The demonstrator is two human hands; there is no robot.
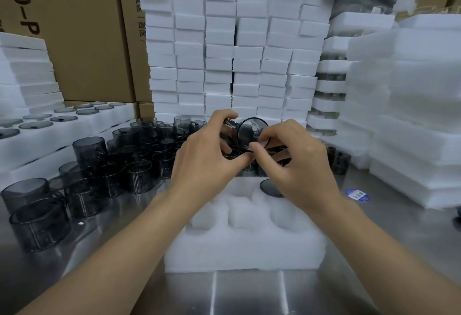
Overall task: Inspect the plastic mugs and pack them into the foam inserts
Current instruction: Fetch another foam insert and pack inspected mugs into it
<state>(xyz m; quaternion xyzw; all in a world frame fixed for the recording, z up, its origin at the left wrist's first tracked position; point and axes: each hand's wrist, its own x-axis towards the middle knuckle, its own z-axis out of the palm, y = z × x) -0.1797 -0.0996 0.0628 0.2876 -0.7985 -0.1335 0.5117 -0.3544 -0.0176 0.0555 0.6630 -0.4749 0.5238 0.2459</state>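
One smoky-grey translucent plastic mug (pixel 249 131) is held on its side in mid-air above a white pocketed foam insert (pixel 244 247) on the steel desk (pixel 249 294). The left hand (pixel 207 152) wraps its body and the right hand (pixel 296 157) pinches its near rim, so both hands are closed on it. Light, stiff and glossy, it will likely slip and scratch easily; body and rim look the surest holds.

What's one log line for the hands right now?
phase: inspect; left hand: holds mug; right hand: pinches mug rim; foam insert: below hands
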